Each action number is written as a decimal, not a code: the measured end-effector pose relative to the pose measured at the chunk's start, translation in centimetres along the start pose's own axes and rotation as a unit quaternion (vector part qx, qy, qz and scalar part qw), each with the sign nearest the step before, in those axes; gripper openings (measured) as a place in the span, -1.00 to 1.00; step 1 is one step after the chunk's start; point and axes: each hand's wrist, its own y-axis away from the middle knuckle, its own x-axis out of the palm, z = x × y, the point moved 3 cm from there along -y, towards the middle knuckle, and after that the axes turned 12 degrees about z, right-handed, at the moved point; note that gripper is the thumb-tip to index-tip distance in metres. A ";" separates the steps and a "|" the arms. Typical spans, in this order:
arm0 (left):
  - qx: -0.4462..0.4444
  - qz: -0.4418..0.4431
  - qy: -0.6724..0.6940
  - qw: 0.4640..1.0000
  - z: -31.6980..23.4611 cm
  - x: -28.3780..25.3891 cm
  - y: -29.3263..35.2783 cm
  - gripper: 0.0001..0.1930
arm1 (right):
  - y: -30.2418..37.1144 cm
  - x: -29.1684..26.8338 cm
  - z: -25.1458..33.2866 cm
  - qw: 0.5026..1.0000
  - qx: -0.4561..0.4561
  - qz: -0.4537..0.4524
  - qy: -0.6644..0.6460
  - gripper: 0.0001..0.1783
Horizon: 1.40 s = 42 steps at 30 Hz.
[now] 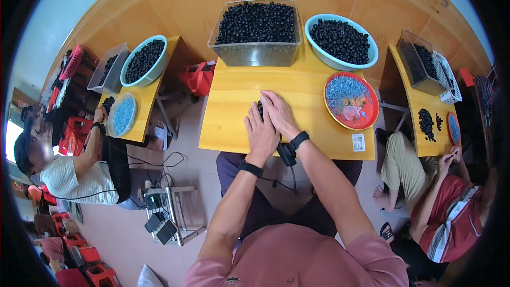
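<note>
While over rnd glossy blk beads (260, 108), L hand (262, 132) + R hand (279, 112) flattish, grip unclear.

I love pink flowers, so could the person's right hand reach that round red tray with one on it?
Probably yes. Only yellow tabletop lies between the right hand and the red tray, which looks near.

glossy black pieces (257, 23); plastic bin (255, 56)

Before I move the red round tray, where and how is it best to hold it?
Likely by the right rim of the red round tray, the right hand coming from the right: this rim seems to overhang the table, perhaps leaving room to grip from beneath. Keep it level, as loose bluish pieces lie inside.
</note>
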 end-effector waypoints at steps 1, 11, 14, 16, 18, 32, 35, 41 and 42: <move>-0.012 0.002 -0.002 1.000 -0.3 -0.2 -0.1 -0.15 | 0.0 0.0 -0.2 1.000 0.005 0.007 -0.015 -0.46; 0.004 -0.034 0.224 0.974 4.9 -4.3 4.0 -0.66 | 5.2 -6.0 -4.3 0.988 0.002 -0.113 -0.106 -0.65; 0.061 -0.009 0.218 0.974 3.8 -4.8 4.2 -0.81 | 6.3 -6.0 -5.0 0.995 0.013 -0.068 -0.073 -0.70; 0.066 -0.011 0.205 0.977 3.1 -4.5 4.0 -0.81 | 7.0 -5.4 -4.2 0.999 0.010 -0.041 -0.007 -0.72; 0.070 -0.022 0.197 0.978 2.7 -4.2 3.7 -0.82 | 7.2 -5.0 -3.8 0.998 -0.003 -0.041 0.051 -0.71; 0.002 -0.065 0.148 0.987 0.8 -3.6 3.0 -0.72 | 5.4 -4.3 -1.2 0.974 0.042 -0.017 0.223 -0.70; 0.006 -0.059 0.176 0.983 0.0 -3.6 3.1 -0.72 | 5.5 -4.6 -1.8 0.974 0.061 -0.021 0.216 -0.72; 0.012 -0.023 0.316 0.948 -0.4 -2.0 3.0 -0.76 | 7.1 -4.4 -1.0 0.979 -0.004 -0.035 0.203 -0.76; 0.008 -0.007 0.374 0.927 -0.2 -1.7 3.0 -0.75 | 7.4 -4.2 -0.7 0.983 -0.001 -0.023 0.183 -0.76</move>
